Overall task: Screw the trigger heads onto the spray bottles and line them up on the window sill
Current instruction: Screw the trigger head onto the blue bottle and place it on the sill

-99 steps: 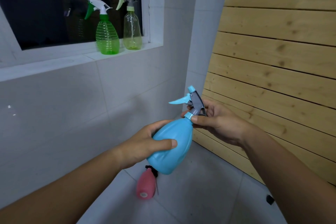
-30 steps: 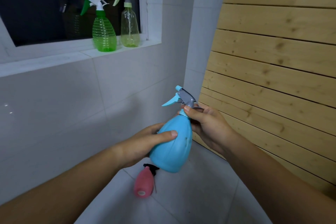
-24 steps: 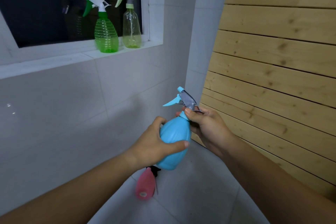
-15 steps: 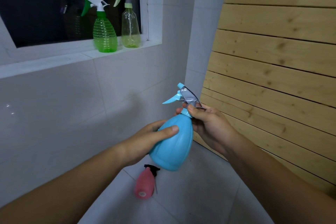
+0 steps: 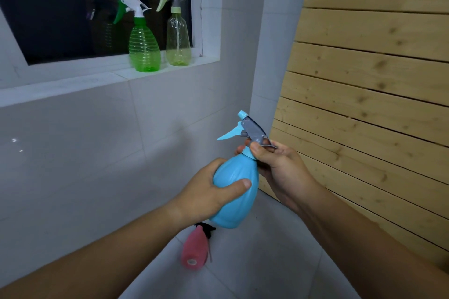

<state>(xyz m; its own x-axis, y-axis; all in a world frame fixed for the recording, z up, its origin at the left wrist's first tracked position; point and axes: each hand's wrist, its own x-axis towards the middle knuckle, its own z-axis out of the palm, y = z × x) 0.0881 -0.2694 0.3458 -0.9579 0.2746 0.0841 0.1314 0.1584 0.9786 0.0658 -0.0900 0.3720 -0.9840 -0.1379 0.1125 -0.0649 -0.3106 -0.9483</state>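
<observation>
we hold the blue bottle [image 5: 237, 192] in the air in front of us, tilted a little with its neck up and to the right. our left hand [image 5: 209, 195] is wrapped around the belly of the bottle, thumb laid across its front and fingers curled behind. our right hand [image 5: 279, 170] is closed on the neck, thumb and fingers pinching the blue collar just under the trigger head [image 5: 246, 130], which sits on top of the bottle with its grey body and blue lever pointing left. we cannot tell whether the head is screwed fully down.

on the window sill [image 5: 73, 82] stand two bottles side by side, upright and close together: a green bottle [image 5: 144, 52] with a white and green trigger, and to its right a clear bottle [image 5: 178, 41] with a grey and pale green trigger. both triggers point left, toward the dark window pane [image 5: 60, 7].

below our hands a pink bottle [image 5: 195, 247] lies on its side on the tiled floor [image 5: 255, 269], its black top pointing away from us. a wall of wooden slats [image 5: 376, 80] fills the right side.
</observation>
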